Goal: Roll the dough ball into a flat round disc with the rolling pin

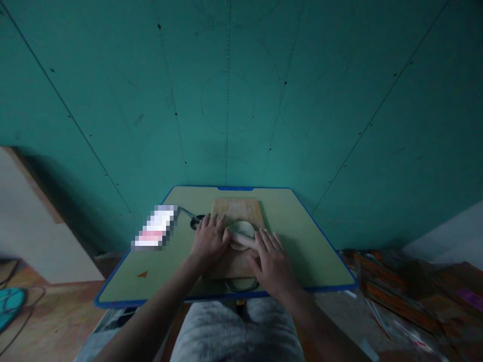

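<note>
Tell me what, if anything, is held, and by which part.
The pale rolling pin, under left hand and right hand at its ends; whether gripped is unclear.

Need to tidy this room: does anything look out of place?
Yes: clutter lies jumbled on the floor at right. On the table, left of the board, a small brown triangle looks stray; scrap or mark, I can't tell.

Single head cam, worn above and behind the left hand (pixel 211 237) and right hand (pixel 272 257). Faces forward, pitched down; both hands sit below frame centre, reaching away from the lens. Wide view: green wall (pixel 241 110) beyond the hands fills the upper half, surface (pixel 313 246) under them fits side to side, wearer's lap (pixel 241 332) just nearer than the hands.
</note>
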`<state>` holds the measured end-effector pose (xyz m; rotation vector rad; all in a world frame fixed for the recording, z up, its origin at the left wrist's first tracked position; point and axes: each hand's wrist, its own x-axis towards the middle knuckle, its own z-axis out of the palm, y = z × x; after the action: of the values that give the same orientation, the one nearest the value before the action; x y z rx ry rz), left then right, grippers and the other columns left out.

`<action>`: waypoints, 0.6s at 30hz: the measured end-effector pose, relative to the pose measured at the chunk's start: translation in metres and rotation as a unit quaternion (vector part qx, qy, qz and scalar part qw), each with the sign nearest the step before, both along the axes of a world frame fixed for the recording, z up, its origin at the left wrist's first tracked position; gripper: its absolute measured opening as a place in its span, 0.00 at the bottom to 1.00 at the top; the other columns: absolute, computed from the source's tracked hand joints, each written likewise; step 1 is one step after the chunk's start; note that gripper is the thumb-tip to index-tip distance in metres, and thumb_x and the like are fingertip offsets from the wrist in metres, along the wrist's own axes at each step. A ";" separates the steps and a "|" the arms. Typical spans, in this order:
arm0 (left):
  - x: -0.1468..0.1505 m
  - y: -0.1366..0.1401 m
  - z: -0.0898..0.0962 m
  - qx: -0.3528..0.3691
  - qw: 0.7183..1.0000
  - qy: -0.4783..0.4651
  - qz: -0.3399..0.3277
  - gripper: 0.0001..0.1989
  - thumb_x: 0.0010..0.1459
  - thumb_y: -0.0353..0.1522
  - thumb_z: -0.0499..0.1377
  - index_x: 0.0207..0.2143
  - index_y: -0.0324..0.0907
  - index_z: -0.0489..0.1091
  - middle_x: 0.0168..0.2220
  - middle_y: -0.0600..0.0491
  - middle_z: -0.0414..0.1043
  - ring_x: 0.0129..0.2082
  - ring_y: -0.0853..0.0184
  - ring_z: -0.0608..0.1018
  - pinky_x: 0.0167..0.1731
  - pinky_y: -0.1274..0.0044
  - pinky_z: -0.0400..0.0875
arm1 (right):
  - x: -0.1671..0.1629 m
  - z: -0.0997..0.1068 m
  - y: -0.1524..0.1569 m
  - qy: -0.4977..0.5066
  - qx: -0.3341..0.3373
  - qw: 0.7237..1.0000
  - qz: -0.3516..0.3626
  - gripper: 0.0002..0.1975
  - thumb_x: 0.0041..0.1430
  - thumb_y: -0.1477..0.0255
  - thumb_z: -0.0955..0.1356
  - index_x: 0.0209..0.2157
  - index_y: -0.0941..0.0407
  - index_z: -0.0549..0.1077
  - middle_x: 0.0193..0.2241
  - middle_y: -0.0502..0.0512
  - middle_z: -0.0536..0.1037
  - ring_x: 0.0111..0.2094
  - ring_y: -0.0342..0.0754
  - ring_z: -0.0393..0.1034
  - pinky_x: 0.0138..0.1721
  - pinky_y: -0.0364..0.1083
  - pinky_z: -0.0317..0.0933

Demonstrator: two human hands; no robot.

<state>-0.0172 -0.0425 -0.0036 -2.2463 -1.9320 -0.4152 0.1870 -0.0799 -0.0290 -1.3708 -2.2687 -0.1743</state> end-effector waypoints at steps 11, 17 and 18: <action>0.014 0.041 0.006 -0.019 0.999 0.030 -0.013 0.22 0.65 0.35 0.46 0.57 0.39 0.68 0.61 0.41 0.65 0.64 0.50 0.62 0.62 0.55 0.53 | 0.009 0.029 0.047 0.010 -0.140 0.988 -0.069 0.22 0.68 0.72 0.55 0.59 0.60 0.68 0.53 0.62 0.76 0.53 0.53 0.70 0.56 0.49 0.60; 0.022 0.069 0.006 -0.017 0.999 0.035 0.002 0.23 0.63 0.38 0.47 0.53 0.37 0.70 0.58 0.40 0.68 0.63 0.50 0.64 0.58 0.60 0.59 | 0.014 0.031 0.094 -0.005 -0.182 0.976 -0.118 0.22 0.66 0.71 0.57 0.57 0.60 0.69 0.55 0.62 0.74 0.55 0.52 0.68 0.55 0.48 0.58; 0.023 0.072 0.006 -0.021 0.999 0.031 0.003 0.23 0.63 0.38 0.47 0.53 0.37 0.71 0.58 0.40 0.69 0.62 0.50 0.65 0.57 0.61 0.60 | 0.016 0.031 0.101 -0.022 -0.182 0.976 -0.115 0.22 0.65 0.70 0.58 0.57 0.60 0.69 0.55 0.62 0.73 0.56 0.52 0.67 0.56 0.48 0.58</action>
<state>0.0057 0.0297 0.0028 -2.2503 -1.9353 -0.3029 0.2025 0.0212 0.0019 -1.8342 -2.2481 0.1465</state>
